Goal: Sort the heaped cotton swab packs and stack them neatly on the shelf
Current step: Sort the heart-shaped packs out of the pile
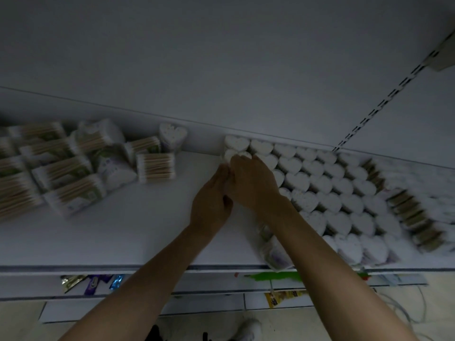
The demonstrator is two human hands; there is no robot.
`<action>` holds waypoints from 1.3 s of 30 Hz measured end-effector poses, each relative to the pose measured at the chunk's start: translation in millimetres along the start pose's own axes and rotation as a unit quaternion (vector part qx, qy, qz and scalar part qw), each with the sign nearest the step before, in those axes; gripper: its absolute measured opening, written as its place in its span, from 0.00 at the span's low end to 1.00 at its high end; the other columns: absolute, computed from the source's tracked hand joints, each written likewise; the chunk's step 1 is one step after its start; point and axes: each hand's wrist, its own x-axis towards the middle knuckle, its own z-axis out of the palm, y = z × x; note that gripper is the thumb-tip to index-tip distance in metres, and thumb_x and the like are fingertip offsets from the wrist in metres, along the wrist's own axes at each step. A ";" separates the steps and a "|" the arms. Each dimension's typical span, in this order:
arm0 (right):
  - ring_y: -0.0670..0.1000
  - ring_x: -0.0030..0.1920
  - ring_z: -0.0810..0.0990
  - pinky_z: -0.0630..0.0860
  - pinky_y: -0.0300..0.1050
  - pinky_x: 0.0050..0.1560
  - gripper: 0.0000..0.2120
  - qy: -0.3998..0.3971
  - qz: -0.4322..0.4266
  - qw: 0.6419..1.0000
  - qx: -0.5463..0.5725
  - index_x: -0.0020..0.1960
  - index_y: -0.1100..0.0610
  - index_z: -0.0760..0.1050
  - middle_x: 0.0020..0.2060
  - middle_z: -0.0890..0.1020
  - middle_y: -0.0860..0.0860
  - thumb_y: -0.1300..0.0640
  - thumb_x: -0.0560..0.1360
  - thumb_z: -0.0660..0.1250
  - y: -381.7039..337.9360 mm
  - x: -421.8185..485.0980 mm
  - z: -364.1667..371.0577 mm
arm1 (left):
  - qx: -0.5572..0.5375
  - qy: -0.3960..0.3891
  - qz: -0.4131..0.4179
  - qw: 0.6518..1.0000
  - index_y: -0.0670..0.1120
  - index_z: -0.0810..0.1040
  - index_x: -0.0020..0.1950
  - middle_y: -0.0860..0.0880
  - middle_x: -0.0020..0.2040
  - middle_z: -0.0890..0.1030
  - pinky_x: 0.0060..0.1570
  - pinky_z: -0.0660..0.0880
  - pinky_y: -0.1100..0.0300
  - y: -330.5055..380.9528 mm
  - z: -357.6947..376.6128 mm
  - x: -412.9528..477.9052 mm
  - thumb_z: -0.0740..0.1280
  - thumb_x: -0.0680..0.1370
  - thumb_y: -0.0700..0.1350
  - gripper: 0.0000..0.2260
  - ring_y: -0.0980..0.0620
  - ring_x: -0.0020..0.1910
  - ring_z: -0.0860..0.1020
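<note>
Left hand (211,200) and right hand (251,183) both curl round a heart pack (232,154) at the sorted block's (344,193) 9 o'clock edge. Butt it flush, lobes matched to its neighbours. The heap (73,168) lies further out at 9 o'clock.

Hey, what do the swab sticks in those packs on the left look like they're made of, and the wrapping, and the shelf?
Sticks: tan and dull, likely wood or bamboo.
Wrapping: thin clear-and-white film, probably plastic, since the sticks show through it.
Shelf: smooth matte white, perhaps painted metal; the blur leaves it open.
</note>
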 end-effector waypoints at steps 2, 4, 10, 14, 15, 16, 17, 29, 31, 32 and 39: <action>0.57 0.54 0.75 0.64 0.43 0.59 0.08 0.010 -0.002 1.000 0.008 0.51 0.62 0.73 0.51 0.79 0.56 0.58 0.77 0.60 2.2 2.8 3.8 | -0.005 0.002 -0.003 1.000 0.46 0.62 0.76 0.45 0.74 0.67 0.63 0.67 0.59 2.0 -0.9 0.1 0.67 0.76 0.36 0.30 0.43 0.67 0.72; 0.57 0.52 0.76 0.66 0.42 0.56 0.08 0.025 -0.001 1.000 0.016 0.50 0.62 0.73 0.50 0.79 0.56 0.58 0.78 0.60 3.4 4.7 7.1 | -0.003 0.010 -0.001 1.000 0.46 0.61 0.76 0.45 0.74 0.67 0.62 0.66 0.60 3.4 -1.0 0.6 0.67 0.75 0.35 0.31 0.42 0.65 0.74; 0.59 0.48 0.78 0.62 0.42 0.40 0.06 0.022 0.002 0.999 0.026 0.45 0.60 0.72 0.46 0.79 0.58 0.57 0.76 0.62 5.9 9.3 10.8 | -0.011 0.013 -0.001 1.000 0.43 0.62 0.76 0.43 0.74 0.66 0.62 0.62 0.64 2.9 -0.3 1.0 0.66 0.74 0.33 0.30 0.42 0.67 0.72; 0.59 0.55 0.74 0.67 0.45 0.47 0.09 -0.018 -0.009 1.000 0.010 0.49 0.63 0.74 0.52 0.77 0.60 0.56 0.76 0.63 7.9 12.1 -2.5 | -0.113 0.034 -0.055 0.992 0.44 0.57 0.77 0.47 0.72 0.67 0.60 0.64 0.69 12.1 -12.9 -9.0 0.63 0.76 0.32 0.31 0.48 0.66 0.71; 0.58 0.59 0.72 0.67 0.46 0.52 0.10 -0.015 -0.022 1.000 0.001 0.51 0.63 0.74 0.56 0.76 0.60 0.57 0.76 0.63 7.1 12.8 -5.0 | -0.126 0.051 -0.057 0.989 0.45 0.58 0.77 0.49 0.71 0.68 0.61 0.66 0.67 14.4 -19.6 -14.1 0.62 0.77 0.33 0.29 0.50 0.65 0.71; 0.58 0.62 0.69 0.66 0.47 0.57 0.10 0.000 -0.032 1.000 0.001 0.52 0.63 0.74 0.59 0.74 0.60 0.57 0.76 0.63 5.2 13.7 -6.4 | -0.130 0.079 -0.057 0.987 0.45 0.60 0.76 0.51 0.69 0.69 0.62 0.67 0.64 15.9 -27.2 -19.6 0.62 0.78 0.34 0.28 0.52 0.64 0.72; 0.58 0.63 0.68 0.67 0.48 0.59 0.10 0.016 -0.037 0.999 0.011 0.53 0.63 0.75 0.61 0.73 0.60 0.57 0.76 0.63 0.8 14.3 -8.1 | -0.127 0.117 -0.059 0.983 0.45 0.62 0.75 0.52 0.67 0.69 0.62 0.68 0.62 16.0 -35.9 -24.9 0.63 0.78 0.35 0.26 0.53 0.63 0.72; 0.59 0.67 0.65 0.66 0.52 0.59 0.30 0.020 -0.128 0.991 0.027 0.70 0.58 0.64 0.68 0.67 0.57 0.50 0.73 0.69 -117.1 38.0 60.3 | -0.135 0.342 -0.185 0.911 0.44 0.72 0.62 0.52 0.46 0.77 0.41 0.70 0.68 -19.3 -114.8 -57.7 0.62 0.79 0.35 0.12 0.60 0.39 0.75; 0.59 0.67 0.63 0.65 0.52 0.59 0.34 0.031 -0.132 0.991 -0.017 0.71 0.58 0.62 0.68 0.66 0.57 0.47 0.71 0.71 -120.2 40.1 61.9 | -0.146 0.330 -0.176 0.916 0.48 0.72 0.59 0.56 0.45 0.77 0.39 0.70 0.73 -19.8 -113.5 -55.7 0.63 0.79 0.36 0.12 0.65 0.40 0.75; 0.59 0.68 0.62 0.65 0.52 0.60 0.36 0.023 -0.137 0.990 -0.038 0.72 0.59 0.60 0.69 0.64 0.57 0.46 0.71 0.70 -120.2 40.9 62.0 | -0.152 0.333 -0.181 0.913 0.49 0.72 0.59 0.56 0.45 0.77 0.39 0.70 0.74 -20.9 -113.4 -54.3 0.62 0.79 0.36 0.11 0.65 0.40 0.75; 0.61 0.63 0.66 0.65 0.51 0.59 0.26 0.032 -0.041 0.997 -0.058 0.70 0.61 0.60 0.65 0.67 0.61 0.55 0.76 0.64 -113.7 19.4 62.6 | -0.160 0.315 -0.175 0.919 0.48 0.72 0.60 0.51 0.51 0.77 0.45 0.73 0.66 -22.5 -111.4 -57.4 0.61 0.81 0.39 0.10 0.56 0.46 0.76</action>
